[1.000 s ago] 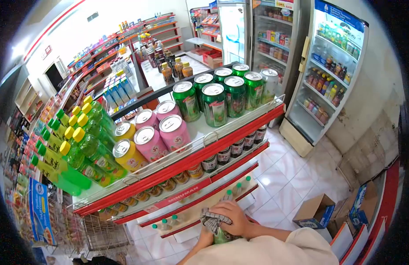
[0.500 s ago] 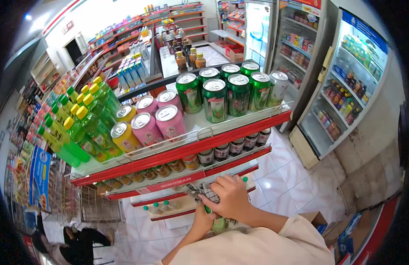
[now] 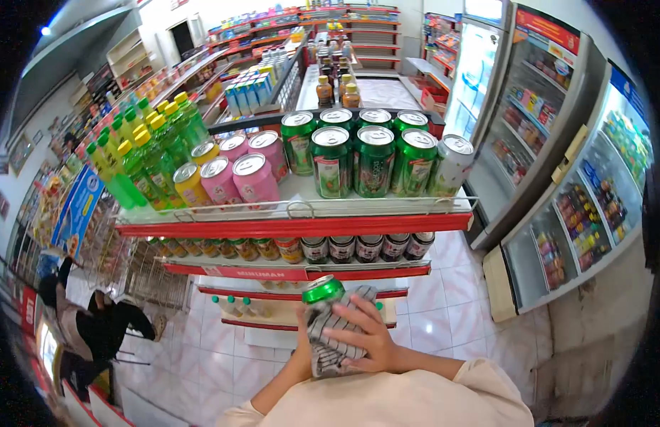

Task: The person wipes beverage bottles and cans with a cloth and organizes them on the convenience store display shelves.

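Silver tops the green can [image 3: 323,292] in checked cloth [image 3: 320,327].

Pretty clearly a convenience store: just ahead of the right hand [image 3: 362,338] there's a red-edged display rack [image 3: 294,226] with a "MINUMAN" strip [image 3: 255,273], stocked with drink cans [image 3: 332,171] and yellow-capped bottles [image 3: 159,167]. Glass-door drinks fridges [image 3: 575,231] stand off to that hand's right, and more red-edged shelves [image 3: 376,33] run along well beyond it.
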Tool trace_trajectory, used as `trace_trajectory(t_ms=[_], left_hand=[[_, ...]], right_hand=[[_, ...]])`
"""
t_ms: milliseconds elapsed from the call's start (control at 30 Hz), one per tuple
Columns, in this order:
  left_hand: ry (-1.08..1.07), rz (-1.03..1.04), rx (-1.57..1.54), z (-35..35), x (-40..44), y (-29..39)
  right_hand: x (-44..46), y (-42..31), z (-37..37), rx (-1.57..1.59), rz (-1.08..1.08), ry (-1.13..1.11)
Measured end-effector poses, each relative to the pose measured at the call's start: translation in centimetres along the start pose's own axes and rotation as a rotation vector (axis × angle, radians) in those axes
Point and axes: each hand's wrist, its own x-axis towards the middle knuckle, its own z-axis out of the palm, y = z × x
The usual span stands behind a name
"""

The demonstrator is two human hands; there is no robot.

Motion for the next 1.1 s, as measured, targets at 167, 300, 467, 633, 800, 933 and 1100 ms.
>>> trace_trajectory(t_ms=[167,300,467,633,800,933,1100], left_hand=[[0.108,0.966,0.816,4.5,-0.8,-1.4],[0.083,1.210,1.566,8.8,-2.9,1.0],[0.054,0.992,1.428,5.8,-2.5,3.5],[0.023,0.932,1.418,4.4,-2.6,6.0],[-0.068,1.058,1.863,3.9,-3.0,7.5],[-0.156,1.396,1.823,6.3,-2.1,12.3],[-0.114,1.700,1.734,14.0,-1.4,21.2]], right_hand=[[-1.9,2.6,1.1,0.916,0.969,0.040],[-4.7,5.3,2.5,1.756,1.330,-0.009],[-5.3,6.3,3.9,2.212,1.151,-0.068],[-2.3,5.1,2.3,2.252,1.219,-0.057],[-0.2,4.3,2.0,1.917,1.239,0.240],[-0.3,3.5,1.8,1.735,1.179,0.358],[-2.7,2.3,2.2,0.843,1.014,0.225]])
